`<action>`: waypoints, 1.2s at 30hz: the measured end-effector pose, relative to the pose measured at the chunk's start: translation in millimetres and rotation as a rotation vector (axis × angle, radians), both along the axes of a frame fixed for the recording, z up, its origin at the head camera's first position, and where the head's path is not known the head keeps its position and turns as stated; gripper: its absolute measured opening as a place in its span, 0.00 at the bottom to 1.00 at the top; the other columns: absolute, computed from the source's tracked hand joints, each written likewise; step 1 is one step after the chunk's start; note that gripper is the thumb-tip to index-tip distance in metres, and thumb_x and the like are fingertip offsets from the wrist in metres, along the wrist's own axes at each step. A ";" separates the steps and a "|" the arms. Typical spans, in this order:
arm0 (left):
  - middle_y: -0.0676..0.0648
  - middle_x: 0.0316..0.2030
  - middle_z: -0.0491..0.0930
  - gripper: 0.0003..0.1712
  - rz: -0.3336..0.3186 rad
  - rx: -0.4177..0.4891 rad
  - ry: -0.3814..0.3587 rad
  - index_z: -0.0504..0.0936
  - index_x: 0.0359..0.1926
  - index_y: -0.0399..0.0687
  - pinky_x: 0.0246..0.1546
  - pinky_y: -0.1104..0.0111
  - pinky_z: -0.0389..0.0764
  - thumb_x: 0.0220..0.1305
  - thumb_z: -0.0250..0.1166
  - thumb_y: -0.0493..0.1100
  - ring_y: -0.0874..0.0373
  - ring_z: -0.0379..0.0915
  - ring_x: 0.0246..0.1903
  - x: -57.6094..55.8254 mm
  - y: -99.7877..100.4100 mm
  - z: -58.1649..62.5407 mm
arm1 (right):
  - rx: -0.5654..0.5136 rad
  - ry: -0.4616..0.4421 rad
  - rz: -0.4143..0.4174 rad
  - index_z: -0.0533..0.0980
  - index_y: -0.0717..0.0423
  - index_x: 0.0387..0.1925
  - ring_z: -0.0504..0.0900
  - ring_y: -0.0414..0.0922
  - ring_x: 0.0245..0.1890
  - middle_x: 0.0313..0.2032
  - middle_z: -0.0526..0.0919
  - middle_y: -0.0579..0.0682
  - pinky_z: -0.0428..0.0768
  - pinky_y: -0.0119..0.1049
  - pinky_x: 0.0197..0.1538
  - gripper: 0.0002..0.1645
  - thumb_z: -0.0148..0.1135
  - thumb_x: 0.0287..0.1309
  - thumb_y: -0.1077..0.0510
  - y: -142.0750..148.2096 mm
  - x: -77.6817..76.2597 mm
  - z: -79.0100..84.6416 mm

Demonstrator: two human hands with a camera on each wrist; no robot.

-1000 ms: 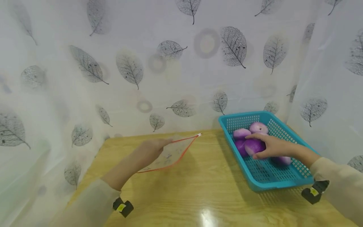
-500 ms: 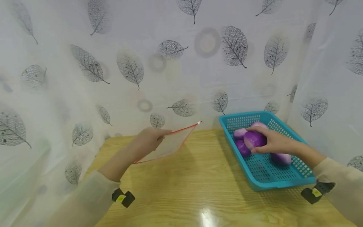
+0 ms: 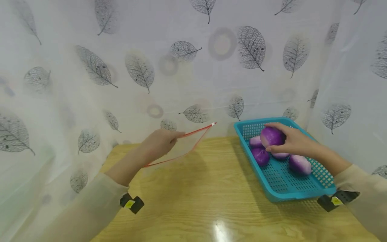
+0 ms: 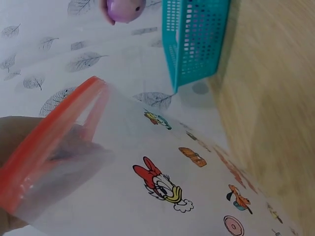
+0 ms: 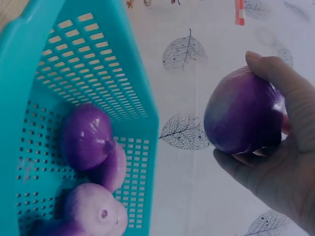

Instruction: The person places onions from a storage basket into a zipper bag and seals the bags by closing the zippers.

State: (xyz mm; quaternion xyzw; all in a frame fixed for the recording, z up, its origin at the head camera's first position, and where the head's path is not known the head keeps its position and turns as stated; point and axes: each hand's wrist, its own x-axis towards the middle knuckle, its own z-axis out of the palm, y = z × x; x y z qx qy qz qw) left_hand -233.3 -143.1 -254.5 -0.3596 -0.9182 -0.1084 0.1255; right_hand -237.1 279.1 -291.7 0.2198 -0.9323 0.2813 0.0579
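L hand (image 3: pixel 158 145): pinches bag (image 4: pixel 165 184) by red edge, above counter (image 3: pixel 193 201).
R hand (image 3: pixel 297 141): curled rd. purple onion (image 5: pixel 243 113), up over basket (image 3: pixel 281 185).
Basket: R side of counter, w/ other onions (image 3: pixel 299 164) in.

Leaf-printed curtain (image 3: pixel 193 80) behind wooden table (image 3: pixel 208 188)

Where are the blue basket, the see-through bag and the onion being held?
Blue basket (image 3: pixel 302 195): head view, near rim.
See-through bag (image 4: pixel 160 189): left wrist view, printed side.
Held onion (image 5: pixel 242 112): right wrist view, purple skin.
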 end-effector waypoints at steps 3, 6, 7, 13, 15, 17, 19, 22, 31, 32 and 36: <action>0.52 0.13 0.67 0.21 0.013 0.005 -0.020 0.79 0.56 0.42 0.16 0.75 0.56 0.64 0.53 0.29 0.65 0.49 0.13 -0.2 2.6 2.5 | -0.003 0.005 -0.023 0.60 0.53 0.67 0.78 0.54 0.41 0.53 0.73 0.64 0.80 0.40 0.36 0.48 0.73 0.47 0.47 -5.0 0.5 4.4; 0.52 0.13 0.65 0.21 0.027 0.002 -0.056 0.78 0.58 0.43 0.16 0.75 0.57 0.65 0.53 0.30 0.65 0.49 0.13 0.1 5.3 2.2 | -0.006 0.022 -0.027 0.60 0.53 0.67 0.78 0.54 0.43 0.53 0.74 0.63 0.80 0.42 0.38 0.49 0.73 0.47 0.46 -11.5 1.8 8.5; 0.52 0.15 0.69 0.21 0.028 0.000 -0.058 0.78 0.58 0.43 0.16 0.75 0.57 0.65 0.53 0.30 0.65 0.49 0.13 0.2 6.0 1.5 | -0.006 0.030 -0.023 0.60 0.53 0.68 0.78 0.55 0.43 0.52 0.74 0.64 0.80 0.44 0.39 0.49 0.73 0.47 0.46 -13.7 2.1 9.7; 0.41 0.41 0.84 0.19 0.003 0.011 -0.042 0.79 0.56 0.41 0.22 0.72 0.68 0.65 0.54 0.30 0.61 0.63 0.19 2.6 10.1 -3.8 | -0.018 0.066 -0.028 0.61 0.52 0.67 0.78 0.56 0.47 0.54 0.75 0.63 0.80 0.52 0.44 0.51 0.75 0.44 0.46 -29.7 4.8 15.5; 0.40 0.44 0.83 0.19 -0.012 0.008 -0.024 0.80 0.55 0.41 0.26 0.71 0.73 0.65 0.54 0.30 0.59 0.72 0.25 3.6 12.0 -5.6 | -0.025 0.074 -0.027 0.62 0.50 0.67 0.78 0.56 0.47 0.54 0.75 0.62 0.80 0.53 0.44 0.50 0.75 0.43 0.46 -36.5 6.0 17.7; 0.40 0.46 0.83 0.18 -0.033 0.007 0.006 0.81 0.53 0.40 0.28 0.68 0.78 0.64 0.55 0.30 0.57 0.78 0.31 4.7 13.5 -7.3 | -0.031 0.088 -0.009 0.62 0.50 0.67 0.78 0.56 0.47 0.55 0.75 0.62 0.80 0.52 0.44 0.50 0.75 0.43 0.46 -43.5 6.4 19.5; 0.40 0.45 0.83 0.18 -0.046 0.005 0.023 0.81 0.52 0.40 0.33 0.64 0.81 0.63 0.55 0.29 0.55 0.81 0.34 5.9 14.8 -8.6 | -0.039 0.116 0.020 0.63 0.51 0.66 0.79 0.55 0.46 0.55 0.75 0.62 0.80 0.52 0.44 0.50 0.76 0.42 0.47 -50.4 7.0 20.7; 0.41 0.45 0.83 0.18 -0.053 0.005 0.022 0.81 0.53 0.40 0.37 0.61 0.82 0.63 0.55 0.29 0.53 0.82 0.37 7.5 15.1 -10.0 | -0.057 0.189 0.090 0.64 0.55 0.65 0.79 0.56 0.47 0.57 0.74 0.62 0.81 0.51 0.43 0.50 0.77 0.41 0.51 -60.1 7.7 20.2; 0.41 0.44 0.84 0.19 -0.062 0.007 0.029 0.80 0.53 0.40 0.33 0.65 0.81 0.63 0.54 0.29 0.53 0.81 0.36 5.7 15.5 -17.1 | 0.019 0.553 0.252 0.68 0.62 0.59 0.75 0.62 0.51 0.55 0.71 0.65 0.84 0.53 0.40 0.49 0.81 0.30 0.57 -90.3 12.6 12.2; 0.42 0.43 0.84 0.19 -0.066 0.012 0.035 0.81 0.53 0.40 0.32 0.66 0.81 0.63 0.55 0.29 0.54 0.80 0.34 5.5 15.6 -18.0 | 0.043 0.597 0.258 0.69 0.62 0.58 0.75 0.62 0.51 0.55 0.71 0.65 0.84 0.53 0.39 0.50 0.82 0.29 0.55 -93.3 12.8 11.3; 0.42 0.42 0.84 0.19 -0.085 0.022 0.039 0.81 0.52 0.40 0.27 0.71 0.76 0.62 0.54 0.28 0.60 0.75 0.27 6.2 17.2 -20.0 | 0.097 0.733 0.309 0.70 0.60 0.57 0.75 0.64 0.50 0.54 0.71 0.67 0.84 0.53 0.40 0.50 0.83 0.27 0.52 -105.5 14.2 8.9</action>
